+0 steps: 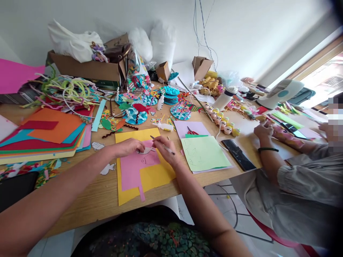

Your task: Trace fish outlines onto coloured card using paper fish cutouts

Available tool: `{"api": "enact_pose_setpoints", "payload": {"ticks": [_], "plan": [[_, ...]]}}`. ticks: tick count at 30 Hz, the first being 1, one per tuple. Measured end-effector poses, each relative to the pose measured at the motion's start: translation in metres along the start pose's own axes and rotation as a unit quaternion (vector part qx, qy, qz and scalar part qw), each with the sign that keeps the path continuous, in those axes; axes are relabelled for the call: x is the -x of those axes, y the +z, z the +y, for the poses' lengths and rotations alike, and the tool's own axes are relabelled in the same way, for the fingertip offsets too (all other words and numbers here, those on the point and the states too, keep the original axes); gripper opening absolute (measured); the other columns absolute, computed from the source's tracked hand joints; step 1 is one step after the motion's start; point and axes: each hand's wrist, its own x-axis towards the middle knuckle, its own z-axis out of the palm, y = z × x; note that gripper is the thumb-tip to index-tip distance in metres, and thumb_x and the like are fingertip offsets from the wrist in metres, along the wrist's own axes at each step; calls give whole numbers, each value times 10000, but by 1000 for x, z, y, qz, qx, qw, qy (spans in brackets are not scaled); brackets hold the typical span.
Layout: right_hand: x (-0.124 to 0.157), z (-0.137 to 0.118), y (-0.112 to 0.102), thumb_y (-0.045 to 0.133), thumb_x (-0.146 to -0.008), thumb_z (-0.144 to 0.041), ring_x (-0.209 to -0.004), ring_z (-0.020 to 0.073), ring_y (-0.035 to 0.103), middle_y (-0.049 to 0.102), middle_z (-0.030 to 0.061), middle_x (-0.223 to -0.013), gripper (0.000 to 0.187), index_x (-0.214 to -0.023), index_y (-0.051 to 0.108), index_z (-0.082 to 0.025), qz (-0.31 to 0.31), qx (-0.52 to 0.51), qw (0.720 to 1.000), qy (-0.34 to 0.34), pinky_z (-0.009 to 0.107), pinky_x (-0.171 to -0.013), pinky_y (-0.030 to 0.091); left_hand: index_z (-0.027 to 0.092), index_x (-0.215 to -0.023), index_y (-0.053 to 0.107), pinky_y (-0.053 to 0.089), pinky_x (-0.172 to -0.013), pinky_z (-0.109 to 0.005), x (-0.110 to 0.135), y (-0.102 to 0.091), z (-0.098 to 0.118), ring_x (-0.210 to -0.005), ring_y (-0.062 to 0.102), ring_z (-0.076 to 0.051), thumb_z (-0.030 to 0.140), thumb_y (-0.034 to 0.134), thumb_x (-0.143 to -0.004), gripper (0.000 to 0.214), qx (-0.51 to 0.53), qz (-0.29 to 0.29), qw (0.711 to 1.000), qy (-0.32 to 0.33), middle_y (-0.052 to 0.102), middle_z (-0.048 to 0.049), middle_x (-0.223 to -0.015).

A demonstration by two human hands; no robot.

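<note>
My right hand [166, 149] is closed around a pen [169, 151], whose tip end points toward a small white paper fish cutout [146, 151]. My left hand [130, 147] has its fingers bunched on the left end of that cutout, holding it against a pink paper sheet [131, 175]. A fish outline is drawn on the pink sheet just below. Under it lies a larger yellow sheet [160, 175]. Two more white fish cutouts, one patterned [98, 146] and one plain [107, 169], rest on the wood to the left.
Stacked coloured paper [53, 125] and pipe cleaners [66, 91] fill the left. Glue bottles [165, 127] and fish-decorated plates [136, 116] stand behind. Right of my hands are red-handled scissors [193, 131], green paper [205, 151] and a phone [238, 154]. A co-worker's hand [264, 130] works farther right.
</note>
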Motion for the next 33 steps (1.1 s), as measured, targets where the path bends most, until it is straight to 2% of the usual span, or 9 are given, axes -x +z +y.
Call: {"api": "enact_pose_setpoints", "payload": {"ticks": [2,3,8,12,17,22,28,33], "plan": [[0,-7,-9,428,-797,-214,-590,101,542,590,-16,-612,146,-844,560,-175,23,-57,998,30,223,-605,416,182,-738,683,403,-726,-249,-2,-1,-3,-761,579,-155,236,472,-789,224,11,-3,1000,-2,667,-7,-802],[0,-10,-14,427,-779,-192,-565,99,535,579,-26,-582,145,-854,550,-176,14,-75,996,40,224,-591,417,180,-727,679,402,-717,-249,-3,-1,-4,-749,575,-154,237,475,-783,219,16,-4,1000,-4,663,-7,-784],[2,-16,-23,452,-701,-136,-593,103,550,600,-14,-604,122,-774,546,-162,-122,-82,987,64,222,-587,416,167,-723,647,383,-636,-244,-2,-4,3,-666,530,-138,242,433,-793,237,30,1,999,-24,620,-1,-719],[0,-12,-13,464,-693,-146,-580,90,491,549,-24,-603,103,-741,555,-158,-164,-59,983,56,206,-555,375,168,-777,604,356,-588,-231,1,-5,11,-644,485,-120,246,370,-828,252,31,4,999,-36,578,7,-725],[-5,-7,1,470,-684,-149,-548,70,425,491,-45,-613,81,-731,534,-161,-181,-59,980,52,185,-507,328,177,-808,567,345,-583,-212,2,-5,12,-661,475,-107,208,394,-807,177,19,-4,999,-34,572,14,-757],[-9,-1,7,458,-667,-115,-549,67,408,490,-45,-632,96,-728,517,-162,-193,-52,978,57,180,-500,308,183,-840,568,348,-570,-204,3,-8,10,-674,489,-108,171,378,-804,194,13,-15,999,-38,588,11,-778],[-11,-4,7,463,-687,-126,-544,70,409,485,-41,-642,76,-732,512,-161,-216,-56,974,43,187,-500,318,188,-863,578,381,-621,-196,2,-15,12,-713,529,-102,103,382,-781,229,29,-45,998,-36,615,6,-822],[-10,-11,1,458,-697,-119,-564,74,478,530,-36,-636,92,-750,519,-161,-219,-69,972,57,182,-519,353,178,-869,582,400,-648,-193,-2,-17,11,-753,550,-105,107,400,-773,217,50,-62,996,-44,628,-5,-855]]}}
